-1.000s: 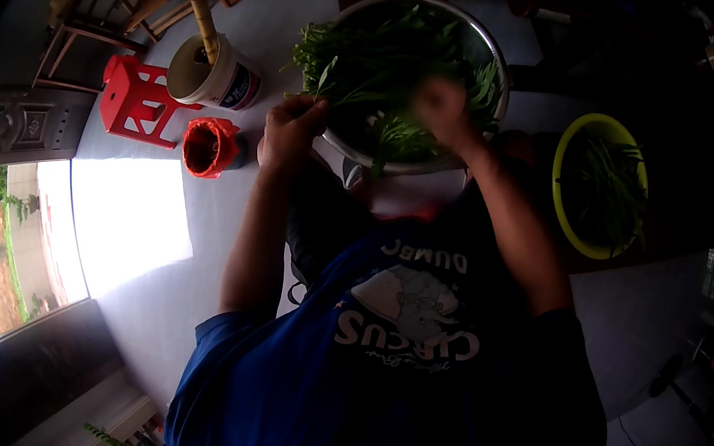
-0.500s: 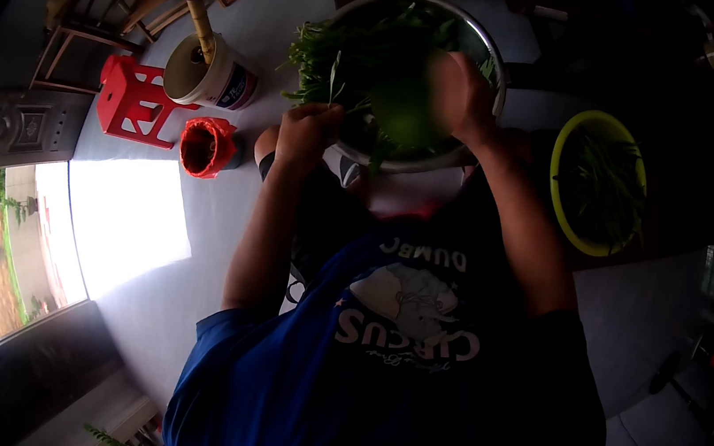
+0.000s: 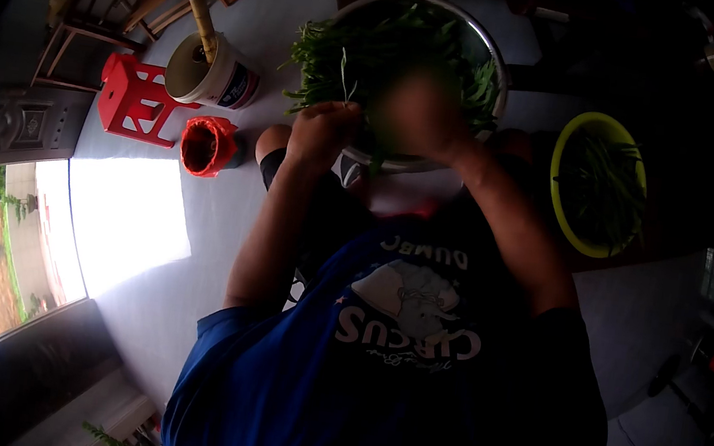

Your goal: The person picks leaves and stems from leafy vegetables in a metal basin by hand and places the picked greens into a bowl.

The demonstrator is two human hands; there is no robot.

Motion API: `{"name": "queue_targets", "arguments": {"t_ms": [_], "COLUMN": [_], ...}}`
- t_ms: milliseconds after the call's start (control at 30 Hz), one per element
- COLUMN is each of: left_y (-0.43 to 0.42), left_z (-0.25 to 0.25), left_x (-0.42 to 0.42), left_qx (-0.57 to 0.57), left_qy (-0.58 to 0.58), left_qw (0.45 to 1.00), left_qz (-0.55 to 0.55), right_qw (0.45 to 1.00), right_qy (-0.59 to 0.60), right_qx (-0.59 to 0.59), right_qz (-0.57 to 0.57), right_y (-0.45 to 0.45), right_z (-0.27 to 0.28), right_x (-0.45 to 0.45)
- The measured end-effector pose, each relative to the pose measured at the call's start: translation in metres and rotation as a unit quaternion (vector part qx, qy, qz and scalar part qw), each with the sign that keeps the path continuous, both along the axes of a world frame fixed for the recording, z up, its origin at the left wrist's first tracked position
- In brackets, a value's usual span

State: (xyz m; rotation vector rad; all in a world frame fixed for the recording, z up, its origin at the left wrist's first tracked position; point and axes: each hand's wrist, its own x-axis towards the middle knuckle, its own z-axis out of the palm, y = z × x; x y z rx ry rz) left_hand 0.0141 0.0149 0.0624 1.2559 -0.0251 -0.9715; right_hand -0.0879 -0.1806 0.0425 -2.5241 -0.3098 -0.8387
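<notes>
Left hand [image 3: 318,138] at the near-left rim of a wide metal basin [image 3: 485,35]. Fingers closed to a pinch on one thin green sprig [image 3: 344,65], which stands up from the fingertips, just above the heap. Right hand [image 3: 428,116] over the same basin, heavily blurred; cannot tell whether its fingers are spread or pressed together, or whether they hold anything.

Basin: heaped with leafy greens [image 3: 398,32], stems jutting past the left rim, broader leaves toward the right wall. Well to the right, a yellow-green bowl [image 3: 554,183] holding long, thin greens [image 3: 604,186]. Left side: white bucket [image 3: 233,83], a thick yellowish pole [image 3: 203,21] leaning in it; near it, a small bin [image 3: 223,149] lined in red, contents too dark to read.
</notes>
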Motion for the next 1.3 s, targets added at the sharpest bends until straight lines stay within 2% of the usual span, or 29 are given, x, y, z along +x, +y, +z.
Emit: {"name": "queue_targets", "arguments": {"t_ms": [67, 200, 300, 333, 400, 500, 533, 567, 633, 667, 767, 833, 900, 967, 1033, 1067, 1100, 1167, 1233, 1300], "left_y": [0.003, -0.019, -0.021, -0.022, -0.024, -0.037, -0.040, -0.044, -0.050, -0.050, -0.055, -0.057, -0.058, -0.060, -0.058, -0.057, -0.056, -0.055, -0.054, -0.046], "left_z": [-0.014, 0.021, -0.003, -0.009, -0.016, -0.019, -0.047, -0.050, -0.097, -0.111, -0.062, -0.055, -0.045, -0.058, -0.064, -0.064, -0.069, -0.045, -0.030, -0.030], "left_x": [0.006, -0.023, -0.019, -0.019, -0.017, -0.029, -0.025, -0.032, -0.036, -0.038, -0.065, -0.061, -0.055, -0.040, -0.023, -0.011, 0.004, 0.027, 0.064, 0.105], "left_qx": [-0.004, -0.021, -0.048, -0.031, 0.003, 0.143, 0.153, 0.162, 0.213, 0.132, 0.200, 0.199, 0.197, 0.199, 0.212, 0.211, 0.193, 0.207, 0.268, 0.236], "left_qy": [-0.019, 0.043, 0.028, 0.011, -0.023, -0.248, -0.387, -0.431, -0.618, -0.693, -0.675, -0.663, -0.679, -0.677, -0.684, -0.710, -0.723, -0.703, -0.758, -0.844], "left_qw": [0.998, 0.999, 0.998, 0.999, 0.999, 0.958, 0.908, 0.883, 0.730, 0.681, 0.683, 0.694, 0.683, 0.688, 0.674, 0.647, 0.647, 0.671, 0.591, 0.480], "left_qz": [-0.065, 0.014, -0.031, -0.030, -0.029, -0.034, -0.051, -0.089, -0.201, -0.196, -0.193, -0.197, -0.185, -0.169, -0.180, -0.182, -0.148, -0.109, -0.063, -0.043], "right_qw": [0.999, 0.982, 0.961, 0.858, 0.873, 0.885, 0.902, 0.918, 0.919, 0.925, 0.923, 0.895, 0.868, 0.831, 0.828, 0.798, 0.814, 0.782, 0.790, 0.793], "right_qy": [0.024, -0.014, -0.133, 0.081, 0.094, 0.077, 0.057, 0.039, 0.084, 0.072, 0.034, 0.121, 0.198, 0.278, 0.275, 0.371, 0.352, 0.379, 0.344, 0.324], "right_qx": [0.033, 0.188, 0.241, 0.505, 0.476, 0.439, 0.401, 0.362, 0.269, 0.205, 0.021, 0.028, -0.028, -0.063, -0.140, -0.041, -0.102, -0.120, -0.125, -0.121], "right_qz": [-0.005, -0.014, -0.023, 0.046, -0.048, -0.133, -0.146, -0.158, -0.277, -0.312, -0.383, -0.428, -0.454, -0.477, -0.468, -0.472, -0.450, -0.480, -0.491, -0.502], "right_y": [0.000, -0.002, -0.021, -0.030, -0.048, -0.089, -0.105, -0.122, -0.148, -0.160, -0.209, -0.239, -0.264, -0.268, -0.259, -0.255, -0.254, -0.238, -0.238, -0.236], "right_z": [-0.001, 0.006, -0.038, 0.001, 0.027, 0.040, 0.045, 0.051, 0.080, 0.092, 0.093, 0.079, 0.052, 0.022, -0.023, -0.037, -0.060, -0.079, -0.102, -0.109], "right_x": [-0.003, -0.010, -0.008, -0.026, -0.038, -0.065, -0.079, -0.094, -0.129, -0.147, -0.200, -0.236, -0.265, -0.288, -0.305, -0.309, -0.319, -0.324, -0.330, -0.332]}}
